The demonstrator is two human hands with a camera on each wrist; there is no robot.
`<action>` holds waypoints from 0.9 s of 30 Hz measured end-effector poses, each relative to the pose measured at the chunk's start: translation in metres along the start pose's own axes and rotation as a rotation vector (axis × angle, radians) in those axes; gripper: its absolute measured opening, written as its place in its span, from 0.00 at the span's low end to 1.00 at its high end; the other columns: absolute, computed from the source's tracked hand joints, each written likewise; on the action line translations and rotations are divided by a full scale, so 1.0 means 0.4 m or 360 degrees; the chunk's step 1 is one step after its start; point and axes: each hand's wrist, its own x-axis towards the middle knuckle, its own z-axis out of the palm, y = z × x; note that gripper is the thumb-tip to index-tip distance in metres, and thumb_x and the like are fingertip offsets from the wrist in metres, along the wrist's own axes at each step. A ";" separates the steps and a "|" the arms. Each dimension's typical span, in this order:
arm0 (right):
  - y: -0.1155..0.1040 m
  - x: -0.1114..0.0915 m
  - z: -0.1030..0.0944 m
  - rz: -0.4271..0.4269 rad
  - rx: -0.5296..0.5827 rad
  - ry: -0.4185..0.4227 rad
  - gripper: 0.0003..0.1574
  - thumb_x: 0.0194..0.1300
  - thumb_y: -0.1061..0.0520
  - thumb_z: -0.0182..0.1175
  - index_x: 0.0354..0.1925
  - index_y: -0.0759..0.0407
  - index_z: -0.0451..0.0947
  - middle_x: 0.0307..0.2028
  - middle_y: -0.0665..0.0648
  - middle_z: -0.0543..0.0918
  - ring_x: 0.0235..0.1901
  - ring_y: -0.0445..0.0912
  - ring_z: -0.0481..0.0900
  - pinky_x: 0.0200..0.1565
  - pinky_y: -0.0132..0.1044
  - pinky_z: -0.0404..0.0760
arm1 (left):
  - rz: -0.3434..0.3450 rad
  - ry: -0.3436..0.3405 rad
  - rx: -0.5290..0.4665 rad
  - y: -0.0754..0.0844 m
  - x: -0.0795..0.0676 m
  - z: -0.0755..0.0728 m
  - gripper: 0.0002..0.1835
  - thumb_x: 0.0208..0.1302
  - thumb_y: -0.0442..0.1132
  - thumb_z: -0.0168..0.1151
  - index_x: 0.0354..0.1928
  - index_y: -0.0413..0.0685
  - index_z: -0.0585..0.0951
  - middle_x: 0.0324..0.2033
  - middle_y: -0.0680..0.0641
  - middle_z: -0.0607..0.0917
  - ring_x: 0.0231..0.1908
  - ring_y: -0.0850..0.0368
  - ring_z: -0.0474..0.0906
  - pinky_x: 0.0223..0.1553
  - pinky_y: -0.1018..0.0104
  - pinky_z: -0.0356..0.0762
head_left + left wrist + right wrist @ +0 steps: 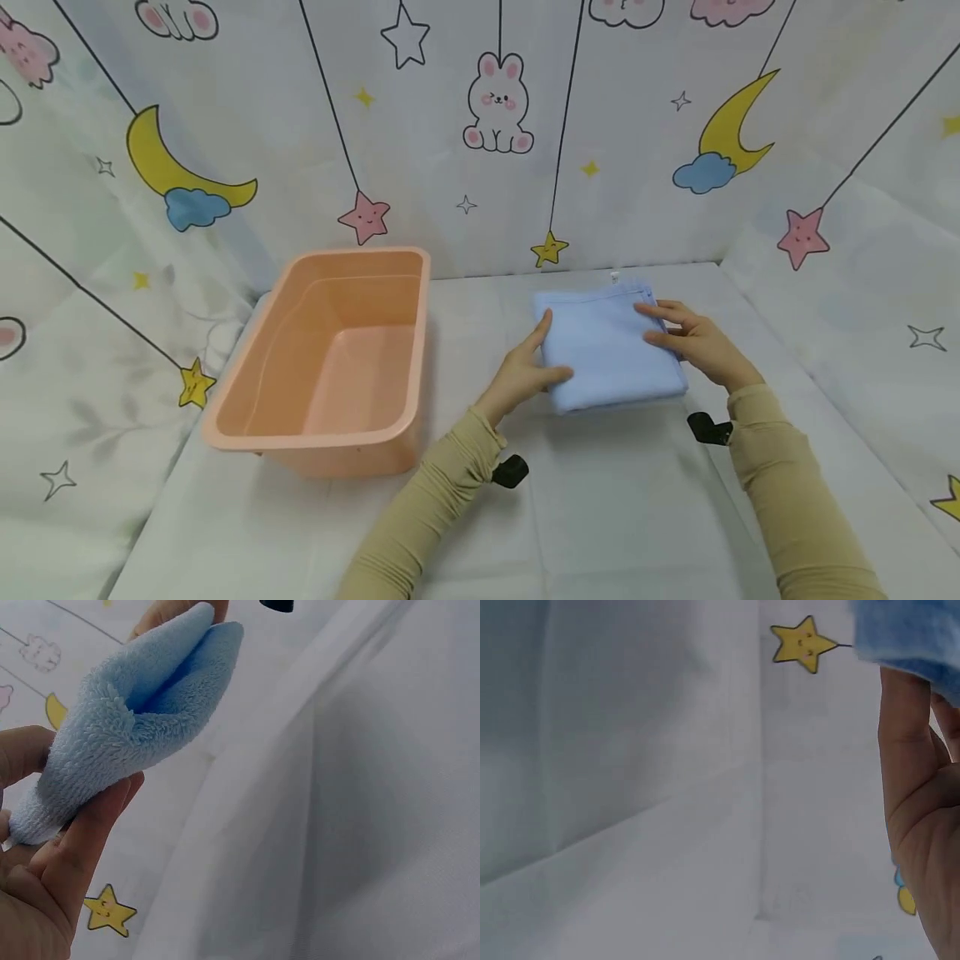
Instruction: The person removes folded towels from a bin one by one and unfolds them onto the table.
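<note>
A folded light blue towel (611, 350) is held between both hands over the table, a little raised, with a shadow beneath its near edge. My left hand (521, 375) grips its left side; in the left wrist view the thumb and fingers of that left hand (52, 877) lie on opposite faces of the fluffy towel (135, 712), whose folded layers gape at the edge. At the right side, my right hand (697, 342) holds the towel's edge. Only part of the right hand (922, 787) and a blurred towel corner (915, 637) appear in the right wrist view.
A peach plastic basin (416, 400) stands on the left of the white-covered table (600, 517), its inside bare. Behind and on both sides hangs a white curtain (450, 167) printed with moons, stars and rabbits. Black wrist devices sit near both cuffs.
</note>
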 end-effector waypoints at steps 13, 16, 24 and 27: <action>0.148 0.110 0.017 0.0003 -0.0039 -0.0020 0.32 0.67 0.50 0.54 0.67 0.53 0.62 0.71 0.64 0.50 0.63 0.62 0.61 0.56 0.49 0.70 | -0.0004 0.0003 0.0423 -0.059 0.140 0.030 0.50 0.55 0.38 0.66 0.72 0.64 0.44 0.72 0.49 0.52 0.69 0.51 0.58 0.55 0.59 0.74; 0.165 0.121 0.031 -0.0027 -0.0103 -0.0019 0.31 0.68 0.53 0.53 0.67 0.55 0.62 0.71 0.67 0.50 0.68 0.68 0.49 0.62 0.62 0.58 | -0.0067 -0.0012 0.0514 -0.067 0.162 0.039 0.50 0.55 0.37 0.66 0.73 0.58 0.45 0.72 0.46 0.54 0.71 0.50 0.53 0.66 0.58 0.62; 0.209 0.104 0.070 0.0028 -0.0280 -0.0015 0.29 0.68 0.58 0.52 0.66 0.56 0.63 0.69 0.71 0.53 0.62 0.68 0.60 0.60 0.63 0.60 | -0.0177 -0.0072 0.0521 -0.103 0.162 0.078 0.50 0.52 0.37 0.65 0.73 0.51 0.45 0.71 0.42 0.56 0.69 0.49 0.57 0.65 0.57 0.64; 0.206 0.103 0.074 0.0037 -0.0371 -0.0017 0.29 0.68 0.60 0.51 0.66 0.58 0.63 0.68 0.71 0.54 0.62 0.70 0.58 0.61 0.65 0.58 | -0.0188 -0.0050 0.0542 -0.103 0.158 0.084 0.50 0.52 0.40 0.66 0.73 0.51 0.46 0.70 0.43 0.59 0.68 0.50 0.59 0.64 0.59 0.64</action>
